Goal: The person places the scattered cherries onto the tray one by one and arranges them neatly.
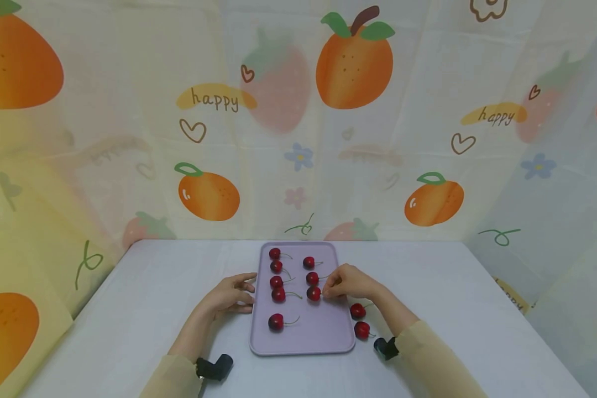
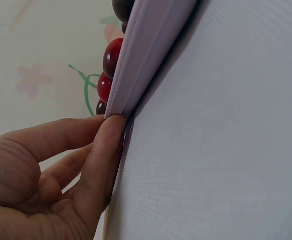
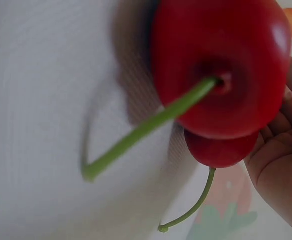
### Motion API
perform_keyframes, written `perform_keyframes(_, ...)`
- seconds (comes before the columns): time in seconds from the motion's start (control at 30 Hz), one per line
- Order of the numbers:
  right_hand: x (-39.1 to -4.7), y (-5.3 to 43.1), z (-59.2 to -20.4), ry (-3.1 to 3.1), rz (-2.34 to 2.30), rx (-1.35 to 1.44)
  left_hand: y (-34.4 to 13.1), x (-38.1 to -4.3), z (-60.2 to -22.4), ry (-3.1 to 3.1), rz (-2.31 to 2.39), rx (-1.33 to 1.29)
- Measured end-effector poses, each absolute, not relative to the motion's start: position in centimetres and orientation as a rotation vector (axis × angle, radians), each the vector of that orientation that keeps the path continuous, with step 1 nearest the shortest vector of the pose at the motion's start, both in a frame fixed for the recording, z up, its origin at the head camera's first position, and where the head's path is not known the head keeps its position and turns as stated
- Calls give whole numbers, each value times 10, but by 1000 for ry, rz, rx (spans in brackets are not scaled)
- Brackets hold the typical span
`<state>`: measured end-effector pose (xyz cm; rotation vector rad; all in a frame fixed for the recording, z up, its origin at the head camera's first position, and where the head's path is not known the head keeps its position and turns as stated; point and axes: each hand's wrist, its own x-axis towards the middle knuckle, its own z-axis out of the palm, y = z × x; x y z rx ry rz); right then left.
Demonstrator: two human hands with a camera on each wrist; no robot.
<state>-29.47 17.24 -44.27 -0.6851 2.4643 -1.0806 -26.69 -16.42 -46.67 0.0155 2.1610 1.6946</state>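
Note:
My right hand (image 1: 349, 282) is over the right side of the lilac tray (image 1: 308, 340), its thumb and fingertips pinching the stem side of a dark red cherry (image 1: 314, 293). That cherry is at the near end of the right row, below another cherry (image 1: 312, 278). My left hand (image 1: 231, 293) rests at the tray's left edge. In the left wrist view its fingertips touch the tray's rim (image 2: 146, 50), with cherries (image 2: 113, 57) showing beyond it. The right wrist view shows a large cherry (image 3: 220, 60) with a green stem close to the camera; the pinching fingertips are hidden there.
Several cherries form a left row on the tray, the nearest cherry (image 1: 276, 322) a little apart. On the white table (image 1: 129, 331), right of the tray, lie two cherries, one (image 1: 358, 311) behind the other (image 1: 362, 330). A fruit-print cloth (image 1: 278, 182) hangs behind.

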Motion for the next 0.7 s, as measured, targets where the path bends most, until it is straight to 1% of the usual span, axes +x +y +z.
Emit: perform_keyframes(0.7,-292,163,-440,2545,-988,-655,-164,-268,-468,2174,1690,7)
